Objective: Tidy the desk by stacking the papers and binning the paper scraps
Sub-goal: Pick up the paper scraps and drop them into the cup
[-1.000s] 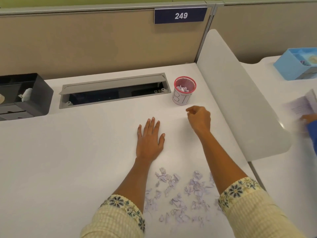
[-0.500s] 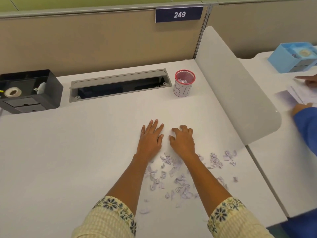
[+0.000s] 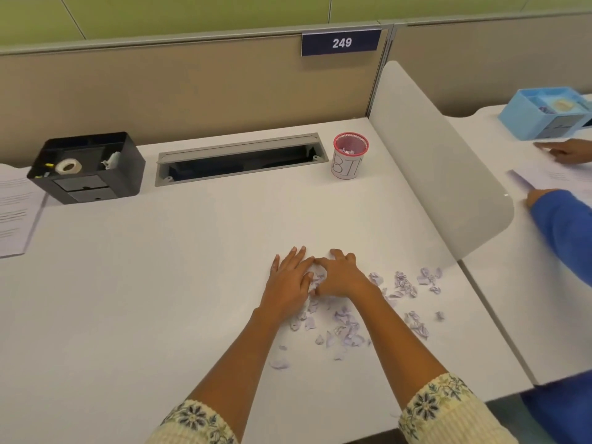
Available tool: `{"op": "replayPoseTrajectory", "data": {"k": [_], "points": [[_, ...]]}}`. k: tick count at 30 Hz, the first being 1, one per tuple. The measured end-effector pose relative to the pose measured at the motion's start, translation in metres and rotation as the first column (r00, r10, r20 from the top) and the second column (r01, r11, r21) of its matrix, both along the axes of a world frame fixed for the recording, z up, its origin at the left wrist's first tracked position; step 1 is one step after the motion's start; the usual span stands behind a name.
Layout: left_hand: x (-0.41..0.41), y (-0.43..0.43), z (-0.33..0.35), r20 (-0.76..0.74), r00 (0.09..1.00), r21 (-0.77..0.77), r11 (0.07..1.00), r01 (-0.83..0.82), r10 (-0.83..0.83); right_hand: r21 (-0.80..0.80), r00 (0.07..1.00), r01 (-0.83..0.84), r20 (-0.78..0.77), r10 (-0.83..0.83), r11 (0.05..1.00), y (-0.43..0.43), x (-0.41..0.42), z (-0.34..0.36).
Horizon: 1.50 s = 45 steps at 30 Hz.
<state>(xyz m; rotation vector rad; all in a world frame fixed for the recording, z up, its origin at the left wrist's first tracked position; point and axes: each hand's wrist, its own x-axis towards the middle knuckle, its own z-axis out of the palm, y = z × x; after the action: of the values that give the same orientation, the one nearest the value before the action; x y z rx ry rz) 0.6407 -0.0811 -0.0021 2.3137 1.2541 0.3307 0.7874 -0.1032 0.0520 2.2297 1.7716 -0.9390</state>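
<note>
Small lilac paper scraps (image 3: 344, 325) lie scattered on the white desk (image 3: 160, 299) in front of me, with more scraps further right (image 3: 405, 282). My left hand (image 3: 288, 282) lies flat on the desk with straight fingers, at the left edge of the pile. My right hand (image 3: 341, 274) is right beside it, its fingers curled over a clump of scraps (image 3: 317, 277) bunched between the two hands. A red-rimmed mesh cup labelled BIN (image 3: 349, 161) stands at the back right with scraps inside. Printed sheets (image 3: 14, 213) lie at the far left edge.
A black desk organiser (image 3: 86, 169) holding a tape roll stands at the back left. An open cable trough (image 3: 240, 161) runs along the back. A white divider (image 3: 432, 161) bounds the desk on the right. Beyond it, another person's blue sleeve (image 3: 563, 225) and a blue tray (image 3: 544, 113).
My right hand came back from near the bin down to the scraps and now touches my left hand. The left hand has slid back onto the pile's edge.
</note>
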Motion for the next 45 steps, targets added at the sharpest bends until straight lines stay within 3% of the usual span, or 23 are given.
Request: {"op": "replayPoseTrajectory", "data": {"k": [7,11,18,35,45], "points": [[-0.013,-0.035,0.001,-0.041,0.998,0.040,0.998,0.045,-0.043,-0.063,0.997,-0.028,0.069,0.032,0.998,-0.024,-0.006,0.007],[-0.015,-0.045,0.002,-0.127,0.991,0.084,0.995,0.055,-0.044,0.021,0.990,-0.014,0.138,0.011,1.000,-0.038,-0.011,0.009],[-0.007,-0.047,0.010,-0.132,0.991,0.103,0.995,-0.002,0.015,0.160,0.989,-0.024,0.148,0.000,0.987,-0.051,-0.013,0.007],[0.018,-0.041,0.017,0.020,0.997,0.006,0.997,-0.075,0.075,0.351,0.978,0.006,0.193,-0.078,0.936,-0.053,-0.012,-0.007],[0.029,-0.011,0.021,-0.038,0.998,-0.008,0.999,-0.047,0.046,0.407,0.982,0.034,0.157,-0.107,0.913,-0.030,-0.007,-0.008]]}}
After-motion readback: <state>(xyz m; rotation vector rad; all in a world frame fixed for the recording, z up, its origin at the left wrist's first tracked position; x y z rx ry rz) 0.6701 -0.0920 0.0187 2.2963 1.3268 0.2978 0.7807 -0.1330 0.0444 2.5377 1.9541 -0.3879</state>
